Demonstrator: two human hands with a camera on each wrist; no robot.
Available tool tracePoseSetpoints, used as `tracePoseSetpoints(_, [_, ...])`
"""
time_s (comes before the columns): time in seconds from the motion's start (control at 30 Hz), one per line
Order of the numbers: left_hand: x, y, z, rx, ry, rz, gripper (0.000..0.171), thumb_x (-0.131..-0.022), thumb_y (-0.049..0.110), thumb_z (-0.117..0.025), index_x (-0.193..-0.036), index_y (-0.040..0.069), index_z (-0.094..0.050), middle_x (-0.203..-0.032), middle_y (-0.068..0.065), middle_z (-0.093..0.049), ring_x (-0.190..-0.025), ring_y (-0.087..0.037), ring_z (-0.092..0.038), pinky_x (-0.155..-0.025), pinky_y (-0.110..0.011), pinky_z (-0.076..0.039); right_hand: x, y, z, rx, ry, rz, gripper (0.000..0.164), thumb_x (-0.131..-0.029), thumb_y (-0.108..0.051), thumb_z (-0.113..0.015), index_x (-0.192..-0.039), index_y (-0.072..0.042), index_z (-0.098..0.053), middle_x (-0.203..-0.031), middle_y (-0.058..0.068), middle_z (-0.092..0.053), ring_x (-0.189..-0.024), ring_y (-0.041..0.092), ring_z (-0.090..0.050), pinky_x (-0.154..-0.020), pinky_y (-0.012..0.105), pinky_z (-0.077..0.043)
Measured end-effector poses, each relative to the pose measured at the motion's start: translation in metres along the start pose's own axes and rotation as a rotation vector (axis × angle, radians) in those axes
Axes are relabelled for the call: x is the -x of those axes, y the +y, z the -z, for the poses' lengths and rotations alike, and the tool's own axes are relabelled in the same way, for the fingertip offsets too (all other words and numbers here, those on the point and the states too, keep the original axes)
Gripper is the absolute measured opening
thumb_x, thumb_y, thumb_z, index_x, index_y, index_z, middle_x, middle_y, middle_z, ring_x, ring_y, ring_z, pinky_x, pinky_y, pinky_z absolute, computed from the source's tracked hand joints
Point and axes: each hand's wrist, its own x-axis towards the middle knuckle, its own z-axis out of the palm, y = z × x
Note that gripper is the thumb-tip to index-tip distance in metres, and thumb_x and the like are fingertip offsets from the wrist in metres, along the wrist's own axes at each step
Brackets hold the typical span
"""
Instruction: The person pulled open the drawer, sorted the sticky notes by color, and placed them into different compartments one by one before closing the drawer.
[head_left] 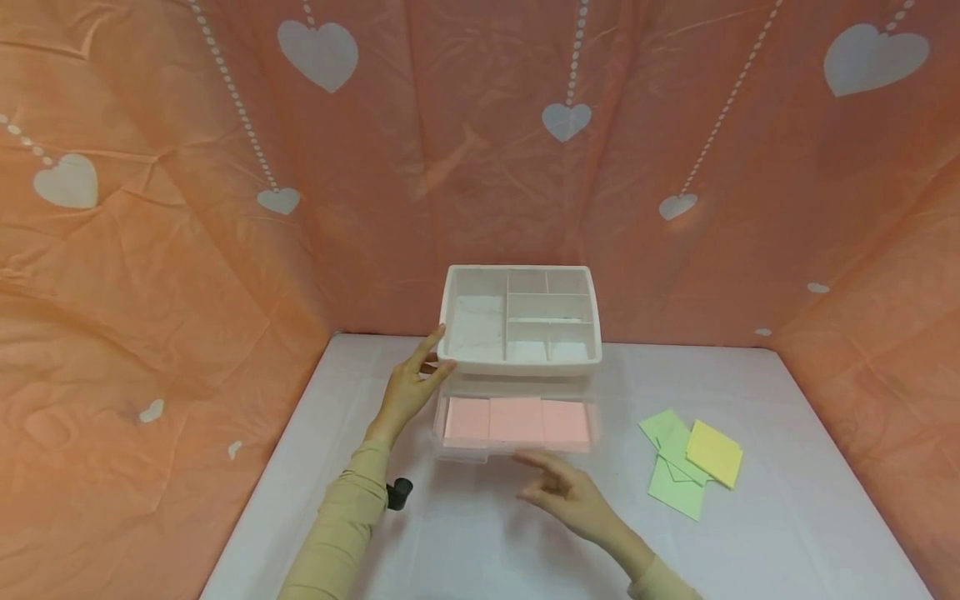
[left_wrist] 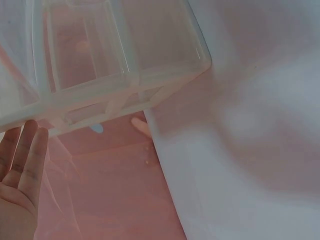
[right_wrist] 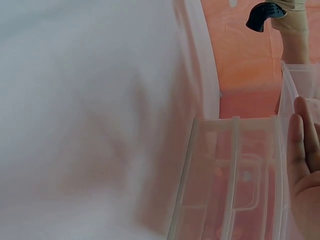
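My left fingers (head_left: 428,343), straight and spread, touched the white box (head_left: 520,367) at its 8 o'clock corner. Its drawer (head_left: 461,455) of pink papers (head_left: 515,419) stuck out at 6 o'clock. My right fingers (head_left: 543,461), loose and apart, held nothing near the drawer's front. Green papers (head_left: 677,493) lay at 4 o'clock.

"How's the light in the head view?"
"Soft and moderate. The cloth (head_left: 487,183) glows brighter on the left than at the back, and faint, soft-edged shadows fall on the table (head_left: 465,546)."
"Anything blurred?"
"The right hand (head_left: 576,502) and the drawer (head_left: 463,455) look slightly smeared. Both wrist views are dim and hazy, with broad fuzzy shadows and pale glints along the box (left_wrist: 131,77)."
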Motion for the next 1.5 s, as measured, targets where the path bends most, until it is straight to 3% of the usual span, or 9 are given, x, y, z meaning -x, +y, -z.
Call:
tracePoseSetpoints(0.33, [-0.001,-0.001,0.001,-0.008,-0.003,-0.003,0.058,-0.089,0.039,-0.061,-0.140,0.047,-0.033,-0.113,-0.016,-0.066,-0.090,-0.025,-0.065,-0.079,-0.039,-0.056,-0.011,-0.002,-0.001,0.012,0.021,-0.044,0.043,-0.090,-0.012,-0.060,-0.131,-0.002,-0.049,-0.129,0.022,-0.054,-0.087,0.005,-0.066,-0.080,0.022,-0.055])
tracePoseSetpoints(0.63, [0.000,0.000,0.002,-0.004,-0.014,0.002,0.058,-0.089,0.040,-0.061,-0.140,0.047,-0.033,-0.113,-0.016,-0.065,-0.091,-0.025,-0.065,-0.079,-0.039,-0.057,-0.028,0.008,0.006,-0.140,0.087,-0.084,0.043,-0.092,-0.008,-0.055,-0.132,0.005,-0.043,-0.135,0.032,-0.042,-0.092,0.009,-0.066,-0.084,0.023,-0.055])
tracePoseSetpoints(0.93, [0.000,0.000,0.002,-0.014,-0.008,-0.005,0.058,-0.089,0.039,-0.061,-0.140,0.046,-0.033,-0.113,-0.016,-0.066,-0.090,-0.026,-0.065,-0.077,-0.039,-0.057,-0.045,0.014,0.013,-0.156,0.124,-0.144,0.045,-0.092,-0.012,-0.057,-0.132,0.003,-0.043,-0.137,0.029,-0.042,-0.090,0.002,-0.065,-0.083,0.022,-0.054])
tracePoseSetpoints(1.3, [0.000,0.000,0.001,-0.020,0.011,-0.042,0.057,-0.090,0.037,-0.060,-0.140,0.043,-0.035,-0.110,-0.016,-0.067,-0.087,-0.026,-0.067,-0.077,-0.038,-0.057,-0.065,0.013,0.015,-0.189,0.211,-0.268,0.045,-0.092,-0.015,-0.057,-0.134,-0.002,-0.043,-0.141,0.019,-0.043,-0.088,0.003,-0.063,-0.086,0.023,-0.053])
tracePoseSetpoints(1.5, [0.000,-0.001,0.001,-0.024,0.008,-0.040,0.057,-0.090,0.037,-0.061,-0.140,0.044,-0.035,-0.111,-0.015,-0.067,-0.087,-0.025,-0.067,-0.076,-0.037,-0.057,-0.071,0.015,0.013,-0.224,0.256,-0.281,0.043,-0.092,-0.011,-0.057,-0.133,-0.002,-0.044,-0.141,0.018,-0.044,-0.090,0.009,-0.065,-0.086,0.023,-0.053])
